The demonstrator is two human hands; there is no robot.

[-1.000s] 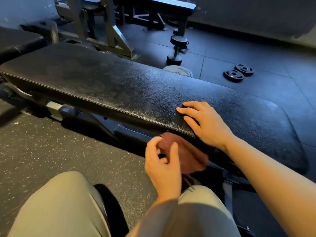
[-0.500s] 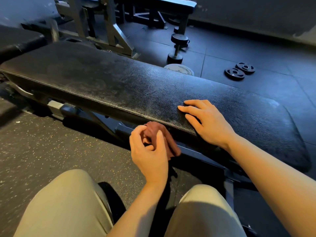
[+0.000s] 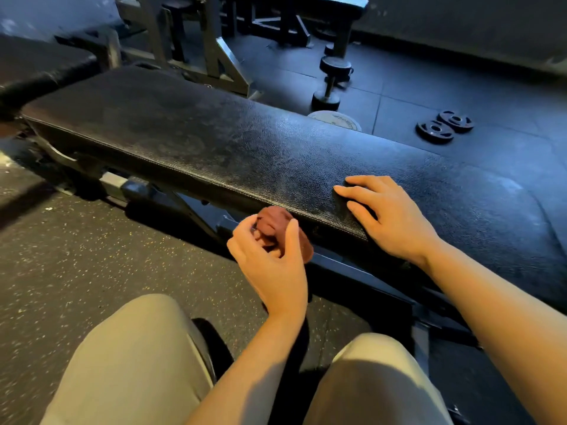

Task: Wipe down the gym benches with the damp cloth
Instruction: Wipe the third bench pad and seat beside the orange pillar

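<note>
Our left hand with fingers curled round the red cloth against the table side, our right hand at 3 o'clock of it, fingers flat on top

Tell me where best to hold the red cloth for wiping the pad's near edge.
Keep the left hand gripping the bunched cloth from behind and below, wad facing the bench pad. Bunched, it fills the fingers; its exposed top can press the edge.
</note>
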